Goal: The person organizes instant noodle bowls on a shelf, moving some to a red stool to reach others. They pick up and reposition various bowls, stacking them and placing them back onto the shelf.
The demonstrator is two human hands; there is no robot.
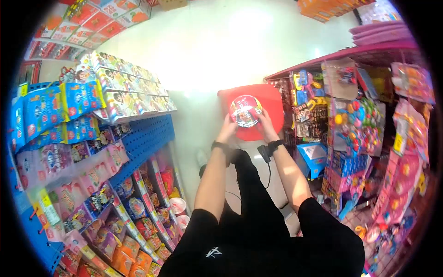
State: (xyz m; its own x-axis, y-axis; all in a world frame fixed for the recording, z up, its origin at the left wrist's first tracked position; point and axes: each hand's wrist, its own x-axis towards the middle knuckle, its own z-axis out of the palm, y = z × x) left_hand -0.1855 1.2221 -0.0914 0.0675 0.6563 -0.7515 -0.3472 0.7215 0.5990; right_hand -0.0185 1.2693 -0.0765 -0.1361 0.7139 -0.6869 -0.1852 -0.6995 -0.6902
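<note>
A round tub (245, 111) with a shiny red, white and dark printed lid is held between my two hands, above the seat of a red plastic stool (274, 104). I cannot tell whether its base rests on the stool. My left hand (228, 128) is closed around the tub's left side. On the opposite side, my right hand (266, 125) grips the edge with the thumb near the rim. Both wrists wear dark bands, and a black cable (269, 173) hangs near the right one.
Blue pegboard shelving (147, 141) with snack bags and bowls stands on my left. White printed cartons (127, 90) are stacked on top. To the right, a pink wire rack (318, 62) holds hanging toys. Cartons (94, 21) stand at the far left across the pale floor (194, 60).
</note>
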